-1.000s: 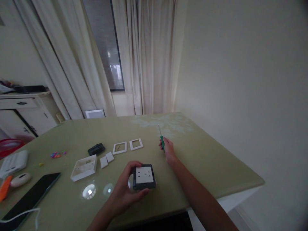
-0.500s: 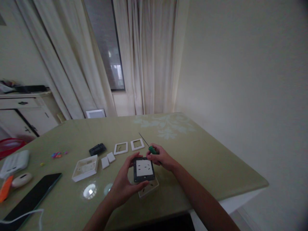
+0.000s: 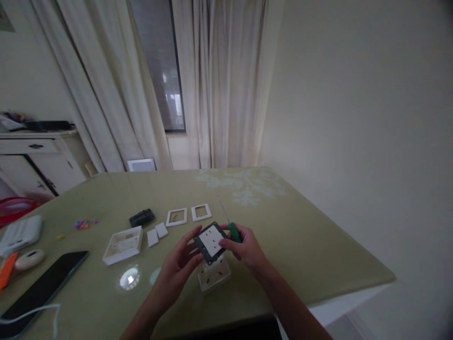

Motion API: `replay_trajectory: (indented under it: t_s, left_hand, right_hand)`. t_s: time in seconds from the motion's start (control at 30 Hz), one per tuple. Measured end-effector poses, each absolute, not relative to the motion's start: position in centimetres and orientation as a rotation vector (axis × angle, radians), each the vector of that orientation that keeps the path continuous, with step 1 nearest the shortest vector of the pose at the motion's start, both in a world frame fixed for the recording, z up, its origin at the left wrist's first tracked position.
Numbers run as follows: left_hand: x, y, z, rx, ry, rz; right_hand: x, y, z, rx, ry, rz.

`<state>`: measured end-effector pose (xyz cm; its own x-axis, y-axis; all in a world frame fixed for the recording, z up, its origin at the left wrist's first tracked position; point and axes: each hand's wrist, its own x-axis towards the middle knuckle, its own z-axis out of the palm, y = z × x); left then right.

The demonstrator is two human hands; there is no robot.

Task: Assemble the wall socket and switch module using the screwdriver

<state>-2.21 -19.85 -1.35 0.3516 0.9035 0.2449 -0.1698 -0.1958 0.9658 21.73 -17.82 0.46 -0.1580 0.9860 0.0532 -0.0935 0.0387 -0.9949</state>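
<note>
Between my two hands a wall socket (image 3: pixel 210 239), white-faced with a dark frame, is held tilted above the table. My left hand (image 3: pixel 180 262) grips its left edge between thumb and fingers. My right hand (image 3: pixel 246 245) keeps a green-handled screwdriver (image 3: pixel 234 232) in its fingers, shaft pointing up and away, while its thumb presses on the socket's right side. Under the socket lies a white back box (image 3: pixel 214 279), partly covered by it. Further off lie two white frames (image 3: pixel 177 217) and two small white plates (image 3: pixel 153 237).
Left of my hands stand another white back box (image 3: pixel 123 245) and a dark socket part (image 3: pixel 142 217). A black phone-like slab (image 3: pixel 46 283) with a white cable (image 3: pixel 35 309), an orange-handled item (image 3: pixel 7 270) and small coloured pieces (image 3: pixel 84 224) lie at the left. A wall borders the table's right side.
The socket has been turned and tilted, uncovering more of the box below. My right thumb has come onto its face, and the screwdriver has swung more upright and to the right.
</note>
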Motion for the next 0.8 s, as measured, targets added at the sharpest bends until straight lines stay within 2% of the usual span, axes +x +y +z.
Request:
replay_trajectory:
  t_s: [0.2, 0.43, 0.8]
  left_hand:
    - [-2.2, -21.8, -2.7, 1.919, 1.030, 1.174]
    - [-3.3, -21.6, -3.8, 2.309, 1.315, 1.042]
    - [-2.7, -21.2, -2.8, 2.121, 1.207, 0.781]
  right_hand:
    - [21.5, -20.8, -0.6, -1.050, -1.340, 1.270]
    - [22.8, -21.8, -0.9, -1.070, -1.563, 1.157]
    - [23.4, -21.9, -2.1, -1.116, -1.729, 1.043]
